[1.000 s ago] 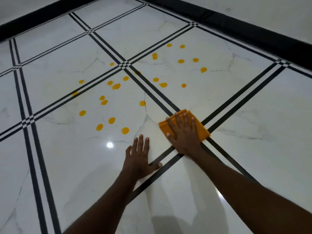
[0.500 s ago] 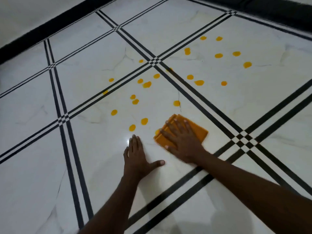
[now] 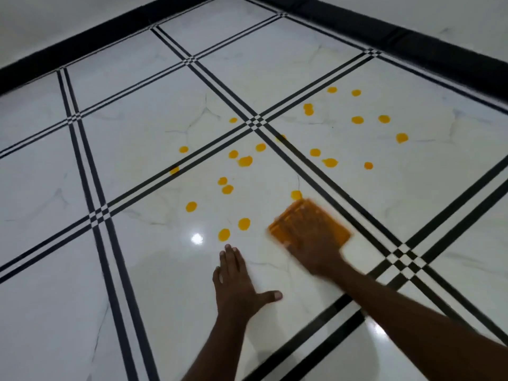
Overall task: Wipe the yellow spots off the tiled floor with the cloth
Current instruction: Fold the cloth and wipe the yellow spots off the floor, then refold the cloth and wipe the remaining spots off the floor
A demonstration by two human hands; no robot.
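Observation:
Several yellow spots (image 3: 244, 161) are scattered over the white tiled floor (image 3: 143, 138), across the middle and upper right tiles. My right hand (image 3: 313, 243) lies flat on an orange cloth (image 3: 295, 215), pressing it to the floor; both are motion-blurred. One spot (image 3: 296, 194) sits just beyond the cloth's far edge. Two spots (image 3: 244, 224) lie left of the cloth. My left hand (image 3: 239, 281) rests flat on the floor, fingers spread, just below the nearest spot (image 3: 224, 234).
Black double lines (image 3: 255, 123) cross the floor in a grid. A black border band (image 3: 384, 34) runs along the far edges, with pale floor or wall beyond. A bright light reflection (image 3: 196, 238) shines left of my left hand.
My right hand has slid the cloth left from the black lines onto the spotted tile, and the nearest spot is no longer visible. My left hand stays planted. The view shifted.

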